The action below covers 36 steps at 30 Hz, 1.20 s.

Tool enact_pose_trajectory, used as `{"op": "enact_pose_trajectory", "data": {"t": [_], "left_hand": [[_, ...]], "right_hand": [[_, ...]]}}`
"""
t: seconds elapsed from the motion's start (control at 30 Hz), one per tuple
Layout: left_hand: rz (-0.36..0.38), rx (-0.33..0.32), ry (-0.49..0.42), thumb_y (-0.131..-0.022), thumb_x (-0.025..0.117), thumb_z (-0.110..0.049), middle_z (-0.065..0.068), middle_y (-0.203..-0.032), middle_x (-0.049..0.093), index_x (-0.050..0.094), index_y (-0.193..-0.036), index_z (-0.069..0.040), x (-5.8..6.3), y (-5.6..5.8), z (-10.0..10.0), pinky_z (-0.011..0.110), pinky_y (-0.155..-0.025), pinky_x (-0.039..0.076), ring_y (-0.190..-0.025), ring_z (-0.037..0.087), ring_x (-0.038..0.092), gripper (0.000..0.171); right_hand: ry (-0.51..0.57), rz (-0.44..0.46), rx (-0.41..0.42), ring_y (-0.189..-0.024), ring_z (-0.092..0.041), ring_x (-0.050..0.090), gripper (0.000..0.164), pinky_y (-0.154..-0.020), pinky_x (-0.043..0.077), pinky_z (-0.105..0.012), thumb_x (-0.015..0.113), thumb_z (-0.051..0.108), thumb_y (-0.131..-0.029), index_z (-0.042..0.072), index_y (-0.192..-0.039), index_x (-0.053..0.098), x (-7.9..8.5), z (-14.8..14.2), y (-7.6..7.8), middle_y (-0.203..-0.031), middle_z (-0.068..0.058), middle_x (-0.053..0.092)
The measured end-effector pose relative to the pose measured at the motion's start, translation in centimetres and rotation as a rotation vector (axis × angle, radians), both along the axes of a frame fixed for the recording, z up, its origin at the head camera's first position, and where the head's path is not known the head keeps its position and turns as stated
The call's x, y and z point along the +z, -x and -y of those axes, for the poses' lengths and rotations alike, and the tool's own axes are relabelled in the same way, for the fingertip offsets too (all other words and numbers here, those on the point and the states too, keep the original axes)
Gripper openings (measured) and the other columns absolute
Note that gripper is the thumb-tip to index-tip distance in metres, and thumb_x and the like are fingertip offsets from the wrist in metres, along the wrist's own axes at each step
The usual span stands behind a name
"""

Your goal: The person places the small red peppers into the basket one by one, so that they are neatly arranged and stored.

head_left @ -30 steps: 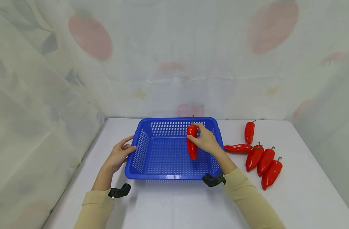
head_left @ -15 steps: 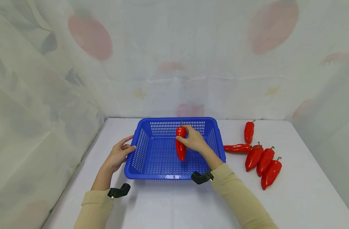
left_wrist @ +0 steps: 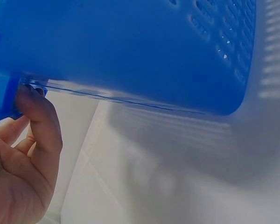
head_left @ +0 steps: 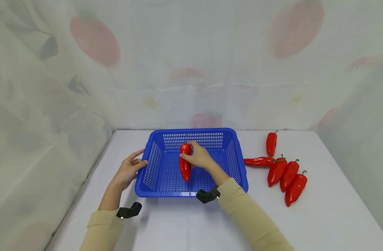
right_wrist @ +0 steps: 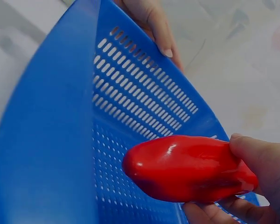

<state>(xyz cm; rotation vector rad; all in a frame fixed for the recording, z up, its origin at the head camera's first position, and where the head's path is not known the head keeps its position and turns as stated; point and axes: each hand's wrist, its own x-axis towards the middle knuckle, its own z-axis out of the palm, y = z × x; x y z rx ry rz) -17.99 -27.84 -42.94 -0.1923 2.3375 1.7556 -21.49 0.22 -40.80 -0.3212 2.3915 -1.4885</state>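
A blue plastic basket [head_left: 191,130] with slotted walls stands on the white table. My left hand [head_left: 127,170] grips its left rim, thumb on top; in the left wrist view the curled fingers [left_wrist: 44,123] are under the rim. Inside the basket's outline, my right hand [head_left: 200,157] holds a long red pepper [head_left: 185,169] between thumb and fingers. The pepper hangs nearly upright, its green stem up and its tip toward the basket floor. From the right wrist view, the glossy pepper [right_wrist: 186,168] fills the space in front of the slotted wall; whether its tip touches the floor I cannot tell.
Right of the basket lie several more red peppers. One [head_left: 271,143] is at the back, another [head_left: 259,161] lies sideways close to the basket, and a cluster [head_left: 289,177] sits farther right. A printed curtain [head_left: 185,69] rises behind the table [head_left: 336,216].
My right hand has carried the red pepper leftward across the basket and slightly nearer, lowering it a little. The left hand keeps its grip on the rim.
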Motion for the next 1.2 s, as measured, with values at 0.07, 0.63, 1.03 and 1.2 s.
{"op": "enact_pose_trajectory", "data": {"t": [0.07,0.63,1.03,1.2], "left_hand": [[0.001,-0.001,0.002,-0.089,0.060,-0.024,0.015,-0.102,0.055,0.027,-0.145,-0.020,0.0,0.0,0.0,0.037,-0.070,0.056,-0.080,0.020,0.062,0.065],[-0.004,-0.002,-0.018,-0.089,0.061,-0.026,0.015,-0.101,0.055,0.028,-0.145,-0.021,-0.3,-0.1,-0.2,0.037,-0.069,0.056,-0.080,0.021,0.062,0.065],[-0.006,-0.003,-0.023,-0.089,0.060,-0.023,0.013,-0.098,0.055,0.028,-0.144,-0.021,0.0,-0.1,-0.6,0.037,-0.068,0.056,-0.077,0.020,0.062,0.064],[-0.006,-0.002,-0.029,-0.089,0.061,-0.024,0.013,-0.098,0.055,0.028,-0.144,-0.021,0.0,-0.1,-0.6,0.037,-0.068,0.056,-0.078,0.020,0.062,0.064]], "right_hand": [[0.004,0.009,0.009,-0.091,-0.033,0.063,0.055,-0.064,0.056,-0.044,0.064,0.023,-0.086,0.006,-0.131,0.038,-0.1,0.4,0.0,-0.117,-0.021,0.054],[0.027,0.112,0.032,-0.090,-0.034,0.063,0.061,-0.068,0.055,-0.046,0.065,0.020,-0.085,0.003,-0.135,0.035,-1.2,2.8,0.4,-0.120,-0.023,0.053],[0.044,0.199,0.055,-0.083,-0.030,0.063,0.060,-0.072,0.055,-0.046,0.066,0.019,-0.085,0.003,-0.133,0.035,-1.4,3.9,0.5,-0.119,-0.022,0.051],[0.008,0.210,0.092,-0.084,-0.029,0.063,0.059,-0.072,0.055,-0.047,0.066,0.022,-0.085,0.004,-0.132,0.035,-1.3,4.2,0.8,-0.119,-0.021,0.051]]}}
